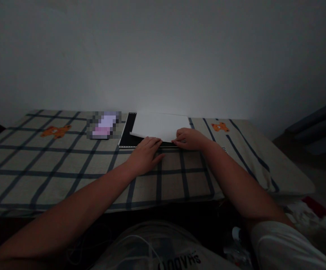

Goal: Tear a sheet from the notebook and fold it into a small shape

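Observation:
A white sheet of paper point(159, 125) lies over a black board with a white dashed border point(125, 138) on the table, its near edge slightly raised on the left. My left hand point(146, 153) rests at the board's near edge, fingers stretched out and thumb apart, with the fingertips by the sheet's near edge. My right hand point(189, 138) is at the sheet's near right corner, its fingers pinched together on the paper. The right part of the board is hidden under the sheet and my right hand.
A checked tablecloth with bear prints point(75, 187) covers the table. A blurred-out phone-like object point(103, 125) lies left of the board. Behind stands a plain wall point(157, 56). Below the table's right front are a clear bottle point(237, 247) and a white crumpled heap point(306, 217).

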Demonstrator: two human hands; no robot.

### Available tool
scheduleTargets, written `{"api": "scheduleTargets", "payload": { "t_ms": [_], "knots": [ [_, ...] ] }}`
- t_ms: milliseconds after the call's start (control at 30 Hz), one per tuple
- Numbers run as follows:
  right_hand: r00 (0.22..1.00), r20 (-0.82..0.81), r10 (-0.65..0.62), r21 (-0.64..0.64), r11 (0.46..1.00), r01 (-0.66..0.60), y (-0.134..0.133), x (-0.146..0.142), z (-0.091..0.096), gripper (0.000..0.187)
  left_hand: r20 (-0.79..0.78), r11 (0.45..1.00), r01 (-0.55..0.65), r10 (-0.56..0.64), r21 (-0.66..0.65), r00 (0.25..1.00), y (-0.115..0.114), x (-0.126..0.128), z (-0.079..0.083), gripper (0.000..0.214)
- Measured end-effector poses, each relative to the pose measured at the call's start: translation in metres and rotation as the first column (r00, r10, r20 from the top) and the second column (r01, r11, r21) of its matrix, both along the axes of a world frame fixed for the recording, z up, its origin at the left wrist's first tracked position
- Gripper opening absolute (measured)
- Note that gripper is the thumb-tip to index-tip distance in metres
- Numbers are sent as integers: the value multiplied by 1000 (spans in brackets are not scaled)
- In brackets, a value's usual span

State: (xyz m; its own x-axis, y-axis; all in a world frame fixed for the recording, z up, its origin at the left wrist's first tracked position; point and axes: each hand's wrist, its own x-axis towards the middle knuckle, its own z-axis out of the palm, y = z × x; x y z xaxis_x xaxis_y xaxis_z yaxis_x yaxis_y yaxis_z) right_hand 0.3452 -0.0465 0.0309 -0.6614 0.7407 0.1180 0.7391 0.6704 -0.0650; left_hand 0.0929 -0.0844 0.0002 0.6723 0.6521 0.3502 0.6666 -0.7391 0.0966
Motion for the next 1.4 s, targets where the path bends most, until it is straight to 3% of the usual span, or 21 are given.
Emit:
{"api": "scheduleTargets", "payload": {
  "t_ms": [567,700,800,1233,1300,1400],
  "knots": [
    [1000,-22,5,0,1000,-5,2,1,-2,36,-102,999,-32,35,34,994,1,0,-4,55],
    [998,-66,18,38,999,-16,2,0,-6,30,-103,999,-34,35,11,994,2,0,-3,54],
    [994,-94,55,73,996,-48,1,-6,-10,36,-94,999,-33,33,4,995,3,-1,-3,54],
    [998,-28,62,35,998,-61,3,-12,-13,32,-98,993,-87,95,78,991,-3,1,-1,49],
    [998,-26,63,28,998,-63,3,-11,-13,30,-102,994,-74,83,85,991,-3,0,-1,49],
    [997,-32,64,14,998,-64,5,-10,-14,29,-155,997,36,-24,73,988,-1,1,-2,51]
  ]
}}
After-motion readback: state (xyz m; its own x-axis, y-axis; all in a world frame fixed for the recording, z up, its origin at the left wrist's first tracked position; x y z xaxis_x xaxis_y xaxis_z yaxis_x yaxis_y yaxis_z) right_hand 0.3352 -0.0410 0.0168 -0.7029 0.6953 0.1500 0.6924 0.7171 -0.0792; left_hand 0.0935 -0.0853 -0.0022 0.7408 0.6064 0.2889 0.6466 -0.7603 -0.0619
